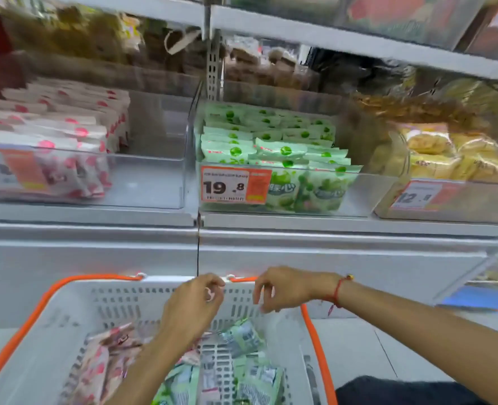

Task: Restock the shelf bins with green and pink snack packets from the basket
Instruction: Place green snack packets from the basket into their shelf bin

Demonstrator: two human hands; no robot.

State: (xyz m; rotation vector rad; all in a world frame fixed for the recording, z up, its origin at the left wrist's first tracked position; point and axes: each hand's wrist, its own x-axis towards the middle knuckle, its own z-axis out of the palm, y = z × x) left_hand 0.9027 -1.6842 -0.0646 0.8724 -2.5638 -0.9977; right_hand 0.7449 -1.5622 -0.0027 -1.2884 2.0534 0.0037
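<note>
A white basket [66, 317] with orange handles sits low in front of me. Pink snack packets [95, 366] lie in its left part and green snack packets [241, 340] in the middle and right. Over the basket's far rim hover my left hand [195, 302] and my right hand [282, 287], fingers loosely curled and holding nothing. On the shelf above, a clear bin [154, 182] holds pink packets [52, 141] stacked on its left side. To its right, another clear bin [367, 194] is filled with rows of green packets [271, 147].
An orange price tag [236, 185] reading 19.8 hangs on the green bin's front. Further right stands a bin of yellow snacks [446, 159]. Brown packaged goods [256, 65] fill the shelf behind and above. A white shelf ledge [241, 238] runs between bins and basket.
</note>
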